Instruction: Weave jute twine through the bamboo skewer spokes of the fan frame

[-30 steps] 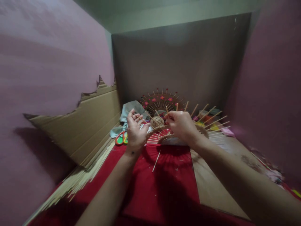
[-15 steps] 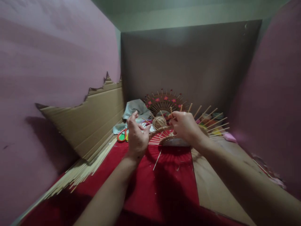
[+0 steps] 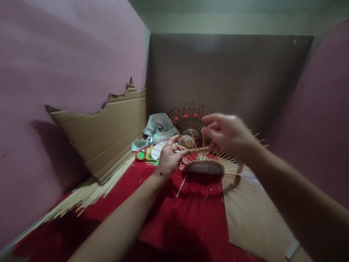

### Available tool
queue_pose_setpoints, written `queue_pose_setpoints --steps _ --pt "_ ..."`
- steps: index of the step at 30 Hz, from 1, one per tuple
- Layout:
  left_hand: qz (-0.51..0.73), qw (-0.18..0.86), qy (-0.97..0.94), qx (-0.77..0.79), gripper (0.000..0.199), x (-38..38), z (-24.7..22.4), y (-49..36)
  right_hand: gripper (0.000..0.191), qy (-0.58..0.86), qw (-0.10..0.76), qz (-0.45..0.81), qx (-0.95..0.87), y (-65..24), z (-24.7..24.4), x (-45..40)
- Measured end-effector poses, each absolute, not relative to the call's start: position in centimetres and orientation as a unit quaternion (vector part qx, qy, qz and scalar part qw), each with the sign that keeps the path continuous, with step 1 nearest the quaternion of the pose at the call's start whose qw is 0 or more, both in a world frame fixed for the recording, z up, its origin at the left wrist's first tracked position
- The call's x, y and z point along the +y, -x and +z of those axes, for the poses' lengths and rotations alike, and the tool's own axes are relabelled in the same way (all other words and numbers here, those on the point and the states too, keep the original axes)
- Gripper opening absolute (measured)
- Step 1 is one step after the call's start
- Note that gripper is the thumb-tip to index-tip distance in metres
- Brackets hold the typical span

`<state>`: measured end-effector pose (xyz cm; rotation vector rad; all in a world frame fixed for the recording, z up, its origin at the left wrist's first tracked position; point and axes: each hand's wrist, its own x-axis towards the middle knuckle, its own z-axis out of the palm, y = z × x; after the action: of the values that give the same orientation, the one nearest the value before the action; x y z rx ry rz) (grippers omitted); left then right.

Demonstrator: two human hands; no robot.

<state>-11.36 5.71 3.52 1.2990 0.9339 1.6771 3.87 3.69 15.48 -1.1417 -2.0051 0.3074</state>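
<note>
A half-round fan frame of thin sticks with braided twine bands (image 3: 204, 163) stands in front of me. My left hand (image 3: 169, 159) closes around its left side, thumb and fingers pinching near the outer band and the sticks. Above the outer band, my right hand (image 3: 230, 135) is raised with curled fingers, their tips by the top of an upright stick (image 3: 203, 140). Whether those fingers pinch twine or the stick tip is too small to tell. A ball of twine (image 3: 186, 141) sits just behind the frame.
Behind stands another fan with pink flowers (image 3: 185, 115). Scissors (image 3: 141, 154) and a grey cloth (image 3: 160, 125) lie at left, near leaning cardboard (image 3: 100, 140) and a pile of thin sticks (image 3: 91, 194). A loose stick (image 3: 181, 185) rests on red cloth (image 3: 191, 222), beside a brown board (image 3: 251, 207).
My left hand, open beside the frame before, has moved right and taken hold of its left side. My right hand has lifted up and to the right from the outer band.
</note>
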Motion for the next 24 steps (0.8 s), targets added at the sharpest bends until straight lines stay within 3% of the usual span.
queue_pose_setpoints --steps 2,4,5,9,11,18,24 --pt "0.659 0.396 -0.519 0.374 0.063 5.5 3.6 11.3 0.022 0.434 0.476 0.094 -0.759 -4.4 18.3 3.9" --pt "0.651 0.387 -0.526 0.387 0.056 5.3 3.5 11.3 0.017 0.395 0.486 0.05 -0.778 -5.0 20.8 5.4" --pt "0.646 0.382 -0.53 0.394 0.052 5.3 3.4 11.3 0.017 0.384 0.436 0.067 -0.811 -5.3 21.8 6.5" --pt "0.635 0.37 -0.546 0.401 0.034 5.2 2.9 11.2 0.031 0.415 0.039 0.248 -0.875 -5.7 22.5 10.6" --pt "0.634 0.37 -0.545 0.405 0.027 5.1 2.8 11.1 0.035 0.439 -0.096 0.305 -0.84 -5.4 21.6 11.5" --pt "0.627 0.379 -0.526 0.432 0.015 5.1 3.1 10.7 0.031 0.406 -0.259 0.413 -0.773 -3.3 17.9 13.0" --pt "0.617 0.346 -0.547 0.447 0.012 5.1 2.8 10.7 0.008 0.41 -0.292 0.376 -0.779 -2.3 16.4 12.7"
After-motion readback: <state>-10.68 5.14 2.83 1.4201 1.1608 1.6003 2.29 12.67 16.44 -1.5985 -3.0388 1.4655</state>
